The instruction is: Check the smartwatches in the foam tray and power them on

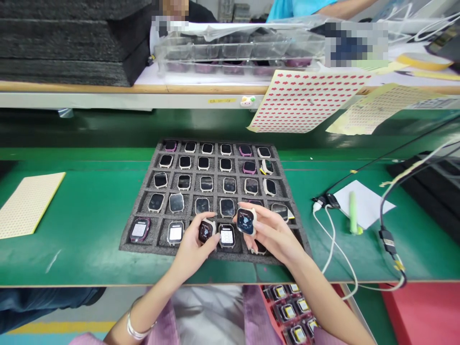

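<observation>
My left hand (197, 242) is closed around a light-cased smartwatch body (206, 231) with a lit dark screen, low over the front row of a grey foam tray (223, 255). My right hand (273, 230) grips a second smartwatch body (246, 221), raised and tilted, its screen lit with a blue and white graphic. Between my hands, a watch with a white lit screen (226, 235) sits in its compartment. More strapless watches fill the tray, mostly dark-screened, some with purple cases such as the one at front left (140, 229). My right hand partly hides a watch beneath it.
White cables (334, 239) and a green pen-like stick (353, 213) lie to the right. Sticker sheets (309, 100) hang from the shelf edge. Black foam stacks (68, 43) stand at upper left. A red tray of watches (287, 311) is below the table edge. A person in blue (298, 8) is opposite.
</observation>
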`<act>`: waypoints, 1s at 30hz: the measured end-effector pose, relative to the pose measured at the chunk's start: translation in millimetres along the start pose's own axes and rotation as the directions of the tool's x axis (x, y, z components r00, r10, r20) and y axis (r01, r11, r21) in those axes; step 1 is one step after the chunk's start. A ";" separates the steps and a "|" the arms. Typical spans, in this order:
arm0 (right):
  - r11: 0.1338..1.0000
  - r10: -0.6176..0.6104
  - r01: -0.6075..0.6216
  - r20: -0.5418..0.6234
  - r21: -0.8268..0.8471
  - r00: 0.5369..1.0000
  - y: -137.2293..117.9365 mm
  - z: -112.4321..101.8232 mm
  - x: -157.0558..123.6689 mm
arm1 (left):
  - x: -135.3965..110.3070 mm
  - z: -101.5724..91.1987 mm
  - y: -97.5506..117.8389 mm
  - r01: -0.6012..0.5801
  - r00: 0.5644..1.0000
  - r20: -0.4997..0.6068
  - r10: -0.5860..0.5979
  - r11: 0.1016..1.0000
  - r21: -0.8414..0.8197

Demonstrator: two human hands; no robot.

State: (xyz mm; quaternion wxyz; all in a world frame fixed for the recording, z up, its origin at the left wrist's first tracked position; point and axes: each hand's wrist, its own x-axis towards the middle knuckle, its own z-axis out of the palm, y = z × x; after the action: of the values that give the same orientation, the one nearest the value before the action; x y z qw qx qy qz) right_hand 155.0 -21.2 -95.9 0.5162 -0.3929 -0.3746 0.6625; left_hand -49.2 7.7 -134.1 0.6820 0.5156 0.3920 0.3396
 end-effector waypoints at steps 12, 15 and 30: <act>0.996 -0.006 0.004 -0.017 -0.085 1.000 0.5 3.7 -0.4 | -3.0 -1.8 1.8 0.003 1.000 0.016 -0.003 0.998 0.056; 0.996 -0.010 0.006 -0.033 -0.092 0.999 -0.5 5.1 -0.2 | -3.4 -2.3 1.5 0.002 1.000 0.012 -0.002 0.998 0.056; 0.987 0.006 -0.018 -0.073 -0.158 0.997 0.0 5.1 -0.3 | -5.1 -2.3 2.1 0.015 1.000 0.014 -0.016 0.999 0.034</act>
State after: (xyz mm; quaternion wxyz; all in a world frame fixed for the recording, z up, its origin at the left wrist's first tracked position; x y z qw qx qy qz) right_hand 150.4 -21.9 -93.8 0.4924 -0.4587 -0.4049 0.6190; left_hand -53.7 4.8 -131.5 0.6785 0.5266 0.3968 0.3239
